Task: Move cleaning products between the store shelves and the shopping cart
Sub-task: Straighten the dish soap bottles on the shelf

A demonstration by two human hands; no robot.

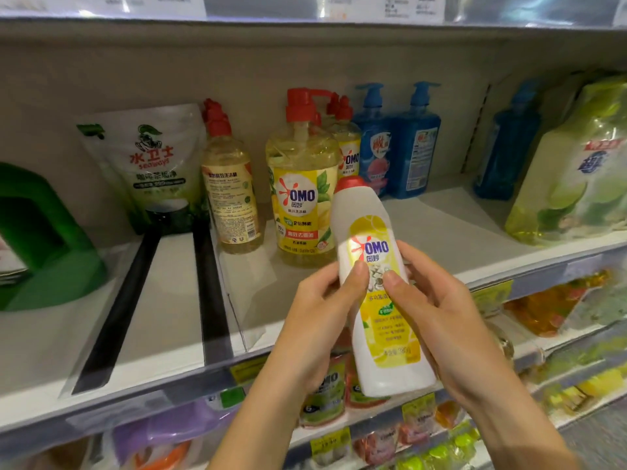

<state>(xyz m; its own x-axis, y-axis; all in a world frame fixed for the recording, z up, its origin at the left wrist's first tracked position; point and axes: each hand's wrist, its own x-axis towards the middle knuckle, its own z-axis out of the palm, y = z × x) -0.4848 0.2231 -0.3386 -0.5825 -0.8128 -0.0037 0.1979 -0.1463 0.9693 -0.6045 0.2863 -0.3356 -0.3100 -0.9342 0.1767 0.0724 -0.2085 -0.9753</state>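
You hold the white bottle (385, 327), red cap (349, 184) uppermost and leaning left, in front of the shelf (441, 225), just before the yellow pump bottle (302, 184); your left hand (315, 320) and right hand (437, 320) each have a closed grip round its body, one per side.

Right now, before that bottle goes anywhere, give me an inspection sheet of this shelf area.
Surface: pale store shelf, bare at front middle and right.
Job's things: white OMO bottle, red cap, held tilted before the shelf edge; yellow OMO pump bottles and blue pump bottles stand further back; no cart in view.
Clutter: white pouch, green jug, amber bottle at left; lime refill pouch at right; black divider rails.
Hands: left hand and right hand both hold the white bottle, fingers curled round it.
Cables: nothing seen.
Surroundings: lower shelves with more products, yellow price tags.
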